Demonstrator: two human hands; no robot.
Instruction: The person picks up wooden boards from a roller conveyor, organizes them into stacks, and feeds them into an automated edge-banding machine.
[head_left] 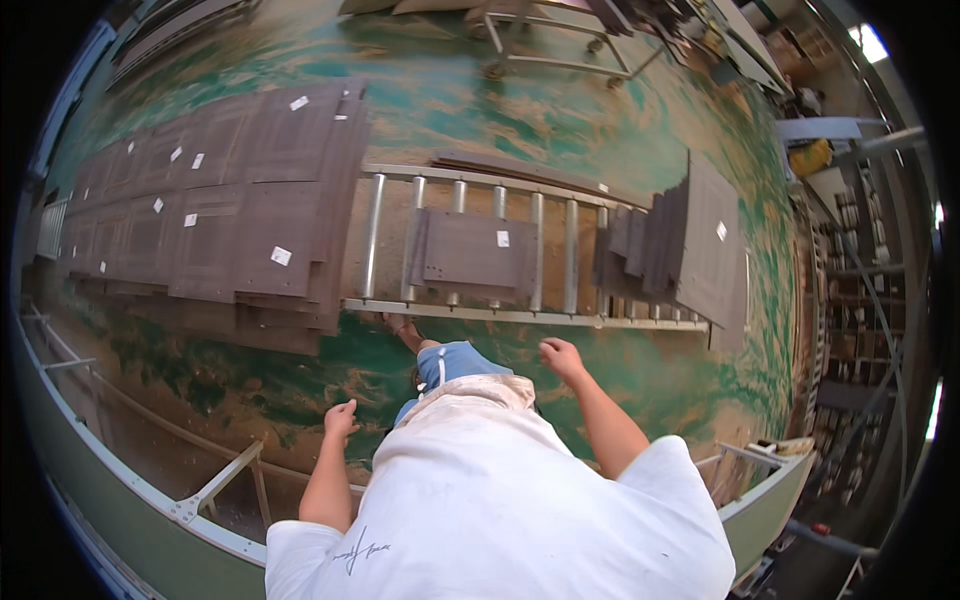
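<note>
My left hand hangs beside my body above the green floor, its thumb apart from loosely bent fingers and nothing held. On the other side, my right hand is loosely curled in the air, near the front rail of a roller conveyor, touching nothing. A short stack of dark brown panels with a white label lies on the rollers ahead of me. Further right, several brown panels stand on edge, leaning together, the outermost large panel also labelled.
At the left, wide stacks of labelled brown panels spread alongside the conveyor's end. Long dark strips lie along its far rail. A wheeled metal frame stands at the back. Behind me runs a green-sided table or bench; racks line the right.
</note>
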